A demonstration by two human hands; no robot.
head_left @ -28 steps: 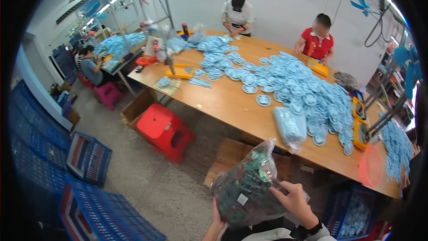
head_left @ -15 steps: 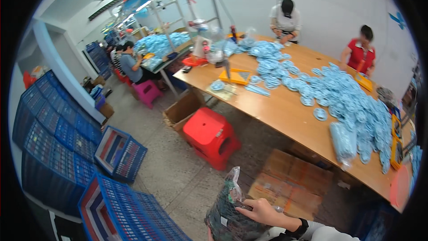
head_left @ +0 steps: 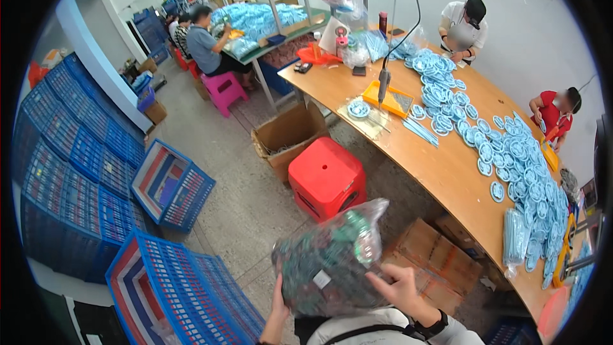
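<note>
In front of my body is a large clear plastic bag (head_left: 313,262) filled with dark green and blackish pieces, too jumbled to name. A small white label sits on its face, and brighter green pieces show toward its loose upper end. My left hand (head_left: 278,306) holds the bag's left side, thumb up along the edge and the other fingers hidden behind. At the lower right, my right hand (head_left: 403,291) has its index finger against the bag and its other fingers curled; a dark band circles that wrist.
A red stool (head_left: 327,172) and an open cardboard box (head_left: 287,134) stand ahead. On the right, a wooden table (head_left: 415,160) carries many light blue ring-shaped pieces (head_left: 511,160); two people work behind it. Blue crates (head_left: 185,287) line the left. Flattened cardboard (head_left: 434,259) lies below the table.
The bag has come up and turned its broad face into view. My left hand now shows at its side; my right hand has shifted from its top to its right side. The whole view has swung.
</note>
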